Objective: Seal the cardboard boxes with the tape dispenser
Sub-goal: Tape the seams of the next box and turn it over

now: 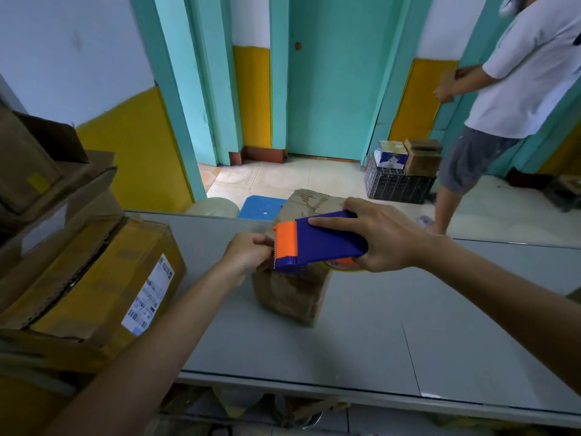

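A small brown cardboard box (pixel 290 294) stands on the grey table (pixel 408 325). My right hand (pixel 380 237) grips a blue and orange tape dispenser (pixel 317 242) over the box's top, its orange cutter end pointing left. A yellowish tape roll (pixel 341 266) shows under the dispenser. My left hand (pixel 248 251) is at the box's upper left edge, right at the cutter, with fingers curled as if pinching the tape end. The tape itself is hard to make out.
Stacked cardboard boxes (pixel 94 278) with a shipping label fill the table's left side. Another person (pixel 503 99) stands at the right on the floor beyond the table. A black crate (pixel 396 184) with boxes and a blue stool (pixel 261 206) lie behind.
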A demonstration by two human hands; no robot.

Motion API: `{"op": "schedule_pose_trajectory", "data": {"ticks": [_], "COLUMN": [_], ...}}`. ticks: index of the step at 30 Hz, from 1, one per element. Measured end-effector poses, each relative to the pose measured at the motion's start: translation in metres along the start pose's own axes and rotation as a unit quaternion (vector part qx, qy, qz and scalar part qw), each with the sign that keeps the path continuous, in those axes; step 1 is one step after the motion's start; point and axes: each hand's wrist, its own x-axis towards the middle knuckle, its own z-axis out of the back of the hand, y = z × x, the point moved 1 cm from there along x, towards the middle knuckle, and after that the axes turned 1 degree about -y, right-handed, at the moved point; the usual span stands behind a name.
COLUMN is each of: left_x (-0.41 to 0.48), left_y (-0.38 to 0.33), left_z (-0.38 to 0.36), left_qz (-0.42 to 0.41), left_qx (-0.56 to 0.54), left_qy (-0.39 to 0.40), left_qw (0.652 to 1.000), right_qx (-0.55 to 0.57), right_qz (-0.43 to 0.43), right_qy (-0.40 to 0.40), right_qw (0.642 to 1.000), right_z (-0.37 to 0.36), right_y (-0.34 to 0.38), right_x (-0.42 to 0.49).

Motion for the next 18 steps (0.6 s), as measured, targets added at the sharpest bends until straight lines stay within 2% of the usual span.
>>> {"op": "schedule_pose_trajectory", "data": {"ticks": [4, 10, 14, 18], "left_x": [-0.001, -0.016, -0.025, -0.028], "left_y": [0.003, 0.003, -0.008, -0.016], "left_z": [-0.005, -0.022, -0.016, 0.006], "left_qz": [0.013, 0.041, -0.033, -0.124], "left_qx": [-0.055, -0.203, -0.190, -0.153], "left_qy": [0.004, -0.017, -0.081, -0.098], "left_qw": [0.998, 0.978, 0.978, 0.976], "right_qx": [-0.014, -0.031, -0.021, -0.011], "right_qz": [0.004, 0.038, 0.043, 0.056], "right_qy": [-0.003, 0.003, -0.027, -0.076], "right_qw": [1.000, 0.999, 0.998, 0.995], "right_z": [0.002, 0.009, 0.023, 0.043], "right_y": [-0.006, -0.018, -0.018, -0.005], "right_x": [-0.001, -0.001, 0.001, -0.005]}}
